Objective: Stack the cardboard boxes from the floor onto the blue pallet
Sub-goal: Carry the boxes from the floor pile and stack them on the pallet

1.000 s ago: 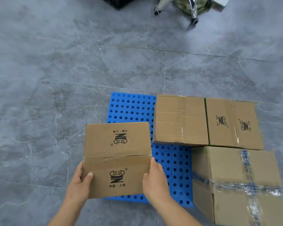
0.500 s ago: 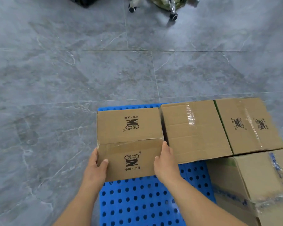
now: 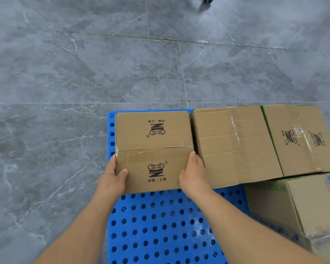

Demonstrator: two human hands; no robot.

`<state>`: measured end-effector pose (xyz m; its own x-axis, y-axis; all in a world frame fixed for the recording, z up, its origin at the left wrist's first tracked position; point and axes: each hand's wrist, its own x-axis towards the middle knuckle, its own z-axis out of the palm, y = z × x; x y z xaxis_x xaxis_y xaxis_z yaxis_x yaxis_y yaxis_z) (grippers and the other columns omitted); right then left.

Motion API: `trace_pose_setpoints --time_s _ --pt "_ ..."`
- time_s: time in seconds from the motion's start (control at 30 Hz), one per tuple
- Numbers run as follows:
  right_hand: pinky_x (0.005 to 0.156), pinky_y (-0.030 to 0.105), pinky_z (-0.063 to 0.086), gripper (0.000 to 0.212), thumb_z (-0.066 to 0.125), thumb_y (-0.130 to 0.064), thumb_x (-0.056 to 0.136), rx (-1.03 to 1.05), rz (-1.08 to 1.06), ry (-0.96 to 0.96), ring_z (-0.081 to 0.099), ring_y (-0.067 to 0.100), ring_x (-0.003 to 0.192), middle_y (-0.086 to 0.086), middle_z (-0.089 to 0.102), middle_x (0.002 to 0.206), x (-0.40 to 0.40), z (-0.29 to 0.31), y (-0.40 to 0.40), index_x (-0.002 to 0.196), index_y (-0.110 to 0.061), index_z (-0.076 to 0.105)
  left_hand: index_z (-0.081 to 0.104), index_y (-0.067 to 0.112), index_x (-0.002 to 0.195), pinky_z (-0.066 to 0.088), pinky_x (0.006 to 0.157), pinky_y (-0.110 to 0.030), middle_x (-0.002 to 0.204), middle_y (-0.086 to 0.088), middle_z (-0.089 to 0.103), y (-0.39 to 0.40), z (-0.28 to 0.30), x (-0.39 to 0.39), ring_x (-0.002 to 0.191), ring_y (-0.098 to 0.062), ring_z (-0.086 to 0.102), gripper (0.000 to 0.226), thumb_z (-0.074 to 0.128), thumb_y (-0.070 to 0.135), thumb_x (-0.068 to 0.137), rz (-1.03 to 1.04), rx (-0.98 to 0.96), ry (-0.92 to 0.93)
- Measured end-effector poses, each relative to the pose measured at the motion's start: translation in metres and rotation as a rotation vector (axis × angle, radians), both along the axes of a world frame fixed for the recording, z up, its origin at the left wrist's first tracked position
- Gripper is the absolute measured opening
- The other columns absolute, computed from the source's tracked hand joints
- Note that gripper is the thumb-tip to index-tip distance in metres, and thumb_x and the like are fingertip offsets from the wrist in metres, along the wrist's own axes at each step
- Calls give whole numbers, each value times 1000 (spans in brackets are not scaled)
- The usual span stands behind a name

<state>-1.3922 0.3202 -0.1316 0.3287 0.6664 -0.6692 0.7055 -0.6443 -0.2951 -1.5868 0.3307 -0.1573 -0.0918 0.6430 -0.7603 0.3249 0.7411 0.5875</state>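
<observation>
Grey marble-look floor tiles with pale veins and thin grout lines, seen from the head view. Beneath and ahead of both hands, blue pallet: flat plastic, perforated with rows of round holes. Between the hands, small cardboard box, set at the pallet's far left corner, smooth brown board, taped seam running side to side across the top, black printed logos either side of it; long axis pointing away from the person. Left hand clamped on the box's near left edge, thumb on top. Right hand pressed to the near right edge, fingers down in the narrow gap. Just right of the right hand, plain taped box, touching the small one; beyond it printed box. Nearer, low right, taller taped box, glossy film, partly out of frame.
</observation>
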Motion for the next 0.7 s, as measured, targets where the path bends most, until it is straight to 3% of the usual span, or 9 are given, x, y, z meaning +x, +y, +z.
trace_pose_setpoints --time_s 0.23,0.37,0.7 --pt "114 34 17 68 43 -7 93 -2 110 -121 -1 27 144 10 -10 157 -9 -2 -9 149 -8 5 18 38 147 38 105 -46 147 4 37 -1 -1 5 128 -22 42 56 41 23 98 -25 4 28" --pt "118 35 9 66 42 -5 93 23 199 -187 -3 27 144 13 -10 157 -10 -3 -14 148 -4 7 17 39 147 40 103 -44 147 5 37 0 -1 8 127 -23 43 56 41 24 98 -38 0 41" --pt "116 30 8 69 44 -3 91 40 198 -125 -6 24 145 9 -11 157 -5 -2 -15 148 -3 5 12 38 148 37 104 -44 149 4 35 -6 1 15 128 -23 42 59 40 25 99 -56 -10 80"
